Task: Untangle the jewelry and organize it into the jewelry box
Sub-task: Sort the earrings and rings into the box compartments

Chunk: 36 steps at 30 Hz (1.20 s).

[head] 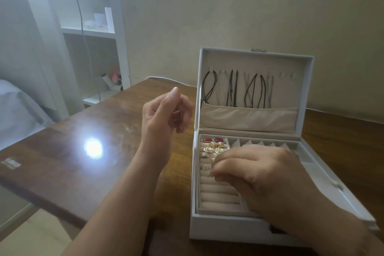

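A white jewelry box stands open on the brown table. Several dark cord necklaces hang inside its raised lid above a beige pocket. Red, gold and pearl-like earrings and rings sit in the beige ring rolls at the tray's back left. My right hand lies over the tray, its fingertips pinching a small ring at the rolls. Raised left of the box, my left hand has loosely curled fingers and holds nothing.
The wooden table reflects a bright lamp glare left of the box. Behind the table stand a white shelf unit with small items and a hanging cable. A pale bed edge shows at far left.
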### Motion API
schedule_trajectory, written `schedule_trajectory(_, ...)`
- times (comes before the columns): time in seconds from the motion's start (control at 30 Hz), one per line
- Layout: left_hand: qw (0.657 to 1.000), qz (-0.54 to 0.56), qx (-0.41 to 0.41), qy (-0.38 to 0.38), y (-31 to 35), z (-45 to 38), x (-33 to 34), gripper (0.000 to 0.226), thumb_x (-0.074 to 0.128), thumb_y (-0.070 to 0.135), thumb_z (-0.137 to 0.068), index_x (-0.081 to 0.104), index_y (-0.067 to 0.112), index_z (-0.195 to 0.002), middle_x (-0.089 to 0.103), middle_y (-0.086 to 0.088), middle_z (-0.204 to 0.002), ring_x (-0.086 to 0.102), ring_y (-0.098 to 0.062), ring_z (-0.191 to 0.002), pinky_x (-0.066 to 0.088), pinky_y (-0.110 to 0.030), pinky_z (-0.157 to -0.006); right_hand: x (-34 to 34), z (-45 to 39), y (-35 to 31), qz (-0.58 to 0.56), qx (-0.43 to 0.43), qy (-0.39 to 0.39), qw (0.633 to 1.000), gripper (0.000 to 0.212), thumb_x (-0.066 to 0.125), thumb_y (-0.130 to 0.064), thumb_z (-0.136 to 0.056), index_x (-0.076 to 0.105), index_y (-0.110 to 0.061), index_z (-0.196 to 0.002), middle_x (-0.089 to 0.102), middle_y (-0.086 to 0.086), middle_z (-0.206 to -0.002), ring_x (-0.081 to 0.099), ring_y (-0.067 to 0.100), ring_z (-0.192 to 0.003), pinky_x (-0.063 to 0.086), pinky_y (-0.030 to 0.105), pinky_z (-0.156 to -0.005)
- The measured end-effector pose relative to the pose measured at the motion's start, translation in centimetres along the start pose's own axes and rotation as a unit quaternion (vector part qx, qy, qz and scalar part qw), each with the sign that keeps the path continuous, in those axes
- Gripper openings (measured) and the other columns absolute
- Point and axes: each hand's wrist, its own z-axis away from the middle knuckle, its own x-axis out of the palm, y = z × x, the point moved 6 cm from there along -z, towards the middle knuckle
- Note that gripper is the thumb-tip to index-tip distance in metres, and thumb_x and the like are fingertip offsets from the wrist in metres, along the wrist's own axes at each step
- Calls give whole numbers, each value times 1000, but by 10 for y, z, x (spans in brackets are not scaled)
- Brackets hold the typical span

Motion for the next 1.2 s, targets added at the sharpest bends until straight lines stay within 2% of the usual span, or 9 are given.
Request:
schedule_trajectory(0.17,1000,-1,-2,0,0,0,1,36,52,40,-89,68,15,-68,46,-7,-52,35,-22,-47,28,-28,-47,7,-4,-8,88,-60,-54,993,10,69,-25,-81,75,-32,-80,72,-17,-82,64,13,-66,47,29,-41)
schedule_trajectory(0.27,1000,0,0,-2,1,1,1,36,52,39,-90,68,14,-69,45,-7,-52,35,-22,-47,29,-27,-47,12,-5,-9,119,-79,-79,987,12,73,-22,-76,74,-33,-79,70,-17,-79,61,15,-65,44,30,-37)
schedule_trajectory(0.37,1000,0,-3,2,0,0,0,37,52,40,-89,67,13,-69,46,-7,-51,35,-22,-47,29,-27,-47,15,-7,-8,87,-66,-77,991,6,68,-33,-82,74,-33,-80,71,-17,-76,61,14,-64,46,32,-39)
schedule_trajectory(0.53,1000,-6,-6,3,-2,0,0,37,52,40,-89,67,14,-69,46,-6,-52,35,-21,-46,29,-27,-47,17,-8,6,-1,30,-78,997,14,61,-45,-80,74,-39,-84,69,-18,-72,62,6,-68,52,33,-51)
schedule_trajectory(0.7,1000,-10,-17,13,-3,-1,-1,37,53,41,-89,67,13,-69,46,-5,-52,35,-21,-46,29,-26,-47,20,-5,12,-22,59,-80,995,19,60,-55,-77,73,-42,-82,61,-26,-101,53,-1,-85,53,37,-55)
schedule_trajectory(0.83,1000,-18,-20,11,-3,-1,-1,37,53,41,-89,67,13,-69,46,-6,-52,34,-21,-47,29,-26,-46,22,-7,7,-27,24,-90,995,16,66,-51,-78,76,-38,-79,66,-24,-88,56,4,-83,53,34,-54)
schedule_trajectory(0.97,999,-36,-23,12,-5,-1,-2,36,54,39,-90,67,14,-68,46,-8,-54,35,-22,-48,29,-25,-46,23,-7,11,-50,39,-103,993,12,70,-48,-77,76,-39,-80,68,-23,-81,57,3,-82,53,33,-55)
schedule_trajectory(1.1,994,-81,-28,70,-11,0,-11,29,52,31,-92,68,17,-72,51,-8,-66,41,-23,-58,31,-28,-49,24,-9,9,-45,24,-131,990,5,74,-40,-73,76,-39,-78,67,-24,-82,57,2,-80,52,32,-54)
schedule_trajectory(1.2,986,-120,-64,96,-23,-1,-16,23,53,40,-88,69,24,-92,65,3,-92,55,-19,-77,43,-29,-61,26,-11,5,-19,2,-146,989,5,71,-37,-75,75,-40,-77,67,-24,-80,55,6,-76,50,31,-49)
